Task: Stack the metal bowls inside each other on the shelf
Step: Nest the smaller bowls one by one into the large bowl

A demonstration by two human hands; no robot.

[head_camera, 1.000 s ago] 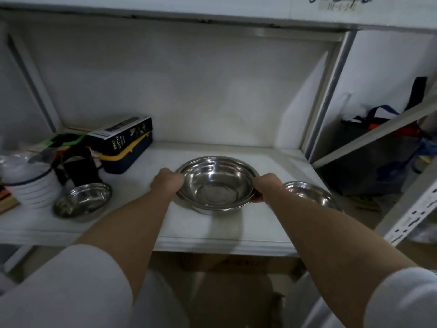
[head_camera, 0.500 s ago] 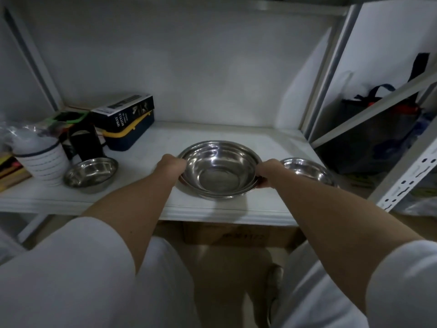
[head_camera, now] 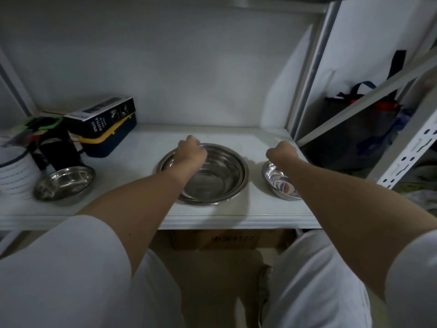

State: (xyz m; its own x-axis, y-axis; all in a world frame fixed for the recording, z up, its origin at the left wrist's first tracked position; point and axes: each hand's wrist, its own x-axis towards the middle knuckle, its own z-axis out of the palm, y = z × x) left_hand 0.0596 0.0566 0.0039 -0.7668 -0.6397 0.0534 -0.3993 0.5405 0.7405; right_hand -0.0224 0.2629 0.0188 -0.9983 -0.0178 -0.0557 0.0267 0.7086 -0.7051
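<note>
A: Bowls, three of them, all upright on the shelf, none nested yet. Big bowl sits centre, near the front edge. Small bowl is just to its right, apart from it. Third bowl is well off to the left, beside the white container.

B: Hands?

A: Left hand is over the big bowl's far-left rim, fingers curled. It looks like it's touching the rim, but I cannot tell if it's actually gripping. Right hand is at the small bowl's far edge, fingers clenched downward. Grip on that rim is hidden by the wrist, so cannot tell either.

B: Key relation for the next move?

A: Small bowl lies directly under and just near of the right hand's fingers, so the right hand is clearly the closer one. Target, the big bowl, is to the left of it, with a short gap of bare shelf between. My read: lift the small one, move it left, and drop it in.

B: Orientation, long axis?

A: Round, so no long axis in plan. Both open straight up, symmetry axis vertical. It nests with no rotation, just needs keeping level.

B: Risk?

A: Thin rim, pinch could slip. Box far left is clear of the path.
</note>
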